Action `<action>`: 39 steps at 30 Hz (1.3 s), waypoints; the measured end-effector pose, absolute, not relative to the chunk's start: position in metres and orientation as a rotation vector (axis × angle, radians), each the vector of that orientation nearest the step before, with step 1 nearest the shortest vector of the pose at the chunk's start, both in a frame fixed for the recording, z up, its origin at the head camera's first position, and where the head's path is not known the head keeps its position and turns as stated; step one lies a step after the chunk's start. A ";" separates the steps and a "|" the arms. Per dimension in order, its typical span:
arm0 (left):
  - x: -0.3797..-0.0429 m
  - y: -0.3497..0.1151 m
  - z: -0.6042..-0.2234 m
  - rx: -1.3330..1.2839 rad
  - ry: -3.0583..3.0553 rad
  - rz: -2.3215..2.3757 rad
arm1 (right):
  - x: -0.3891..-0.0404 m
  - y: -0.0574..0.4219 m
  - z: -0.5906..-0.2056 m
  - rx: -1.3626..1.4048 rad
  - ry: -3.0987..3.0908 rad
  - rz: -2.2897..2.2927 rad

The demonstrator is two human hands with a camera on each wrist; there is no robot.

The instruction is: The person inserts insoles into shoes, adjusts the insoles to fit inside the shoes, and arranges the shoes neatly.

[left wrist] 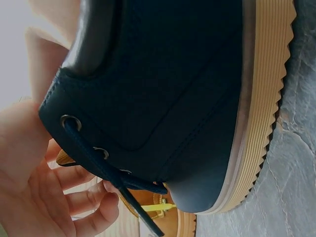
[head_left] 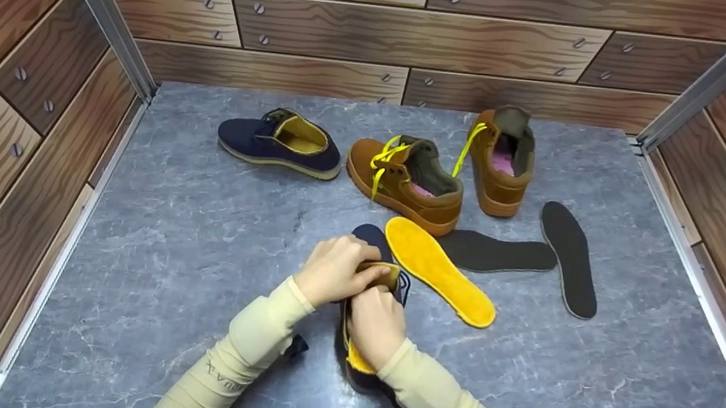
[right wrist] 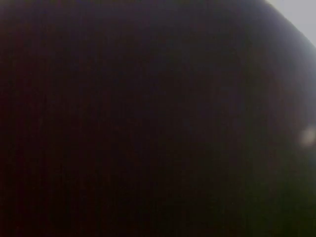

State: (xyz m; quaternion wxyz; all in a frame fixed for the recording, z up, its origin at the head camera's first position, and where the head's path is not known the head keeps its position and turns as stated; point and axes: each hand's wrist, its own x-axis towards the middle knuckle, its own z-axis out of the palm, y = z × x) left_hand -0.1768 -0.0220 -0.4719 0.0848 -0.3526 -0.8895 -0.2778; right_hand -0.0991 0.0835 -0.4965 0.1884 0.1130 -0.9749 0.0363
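A navy lace-up shoe (left wrist: 187, 98) lies under both hands, its toe pointing away and its tan sole on the floor. My left hand (head_left: 338, 268) grips its tongue (head_left: 386, 274) at the front of the opening; in the left wrist view the fingers curl beside the lace eyelets. My right hand (head_left: 378, 325) reaches down into the shoe, its fingertips hidden inside. A yellow insole (head_left: 359, 358) shows at the heel, under the right wrist. Close to the toe lies another yellow insole (head_left: 440, 271), flat on the floor. The right wrist view is almost wholly dark.
A second navy shoe (head_left: 279, 142) stands at the back left. Two brown shoes with yellow laces, one nearer (head_left: 405, 181) and one farther right (head_left: 502, 161), have pink inside. Two dark grey insoles, one crosswise (head_left: 498, 254) and one lengthwise (head_left: 569, 258), lie right. Wood-patterned walls enclose the floor.
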 end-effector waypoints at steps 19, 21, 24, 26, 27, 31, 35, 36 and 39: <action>-0.173 -0.019 -0.467 -1.075 -2.678 -0.783 | -0.103 0.083 -0.510 0.334 -2.674 0.045; -0.173 -0.018 -0.467 -1.078 -2.679 -0.782 | -0.103 0.083 -0.511 0.327 -2.667 0.021; -0.174 -0.017 -0.467 -1.082 -2.678 -0.787 | -0.104 0.084 -0.510 0.316 -2.656 0.015; -0.175 -0.017 -0.467 -1.083 -2.671 -0.786 | -0.105 0.083 -0.509 0.312 -2.656 0.028; -0.176 -0.017 -0.467 -1.082 -2.669 -0.786 | -0.105 0.084 -0.507 0.314 -2.657 0.037; -0.176 -0.017 -0.467 -1.075 -2.671 -0.792 | -0.098 0.085 -0.493 0.339 -2.690 0.035; -0.176 -0.018 -0.468 -1.070 -2.687 -0.792 | -0.090 0.087 -0.478 0.375 -2.725 0.017; -0.176 -0.018 -0.468 -1.070 -2.692 -0.792 | -0.090 0.087 -0.476 0.381 -2.733 0.020; -0.177 -0.018 -0.467 -1.074 -2.693 -0.784 | -0.090 0.088 -0.474 0.388 -2.751 0.023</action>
